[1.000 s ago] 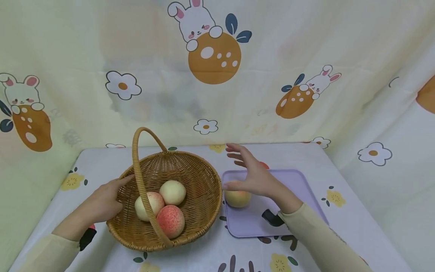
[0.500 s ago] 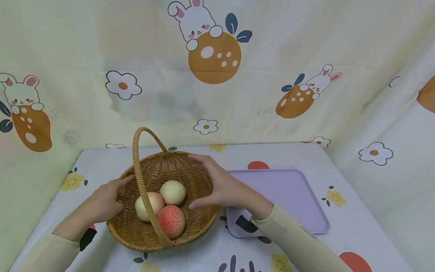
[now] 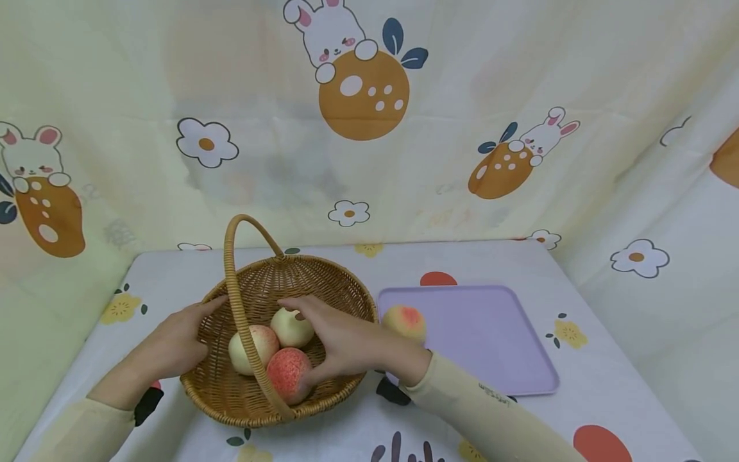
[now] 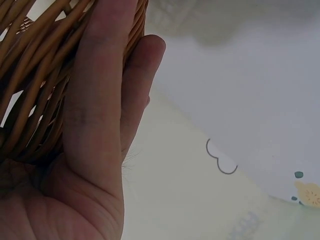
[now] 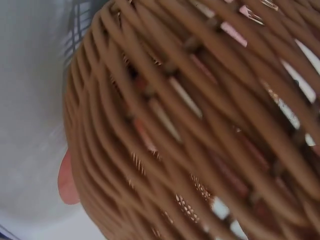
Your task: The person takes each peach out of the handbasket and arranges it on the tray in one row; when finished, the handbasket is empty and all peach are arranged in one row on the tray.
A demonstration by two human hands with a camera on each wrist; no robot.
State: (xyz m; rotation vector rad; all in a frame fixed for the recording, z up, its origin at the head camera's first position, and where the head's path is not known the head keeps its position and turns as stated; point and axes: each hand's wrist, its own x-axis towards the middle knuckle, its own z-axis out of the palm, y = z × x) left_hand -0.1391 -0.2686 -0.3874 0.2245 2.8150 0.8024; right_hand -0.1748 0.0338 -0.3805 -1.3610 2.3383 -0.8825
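A brown wicker basket [image 3: 340, 289] with an arched handle stands left of centre in the head view. Three peaches lie in it: a pale one [image 3: 290, 330], a pink-and-white one [image 3: 265, 346] partly behind the handle, and a red one [image 3: 287, 372]. My left hand [image 3: 173, 346] holds the basket's left rim; the left wrist view shows a long straight finger [image 4: 95, 95] along the weave. My right hand [image 3: 343, 337] reaches over the right rim, its fingers spread around the pale peach and its thumb beside the red one. Whether they touch is unclear.
To the right lies a flat lilac tray [image 3: 479, 340], with a yellow-and-red peach [image 3: 405, 323] at its left edge, partly behind my right wrist. A patterned cloth [image 3: 323, 443] covers the table. A printed curtain [image 3: 439, 160] hangs behind it.
My right hand has moved left from above the tray, over the basket's rim, and down to the peaches. The peach on the tray shows again. My left hand and the basket have stayed put.
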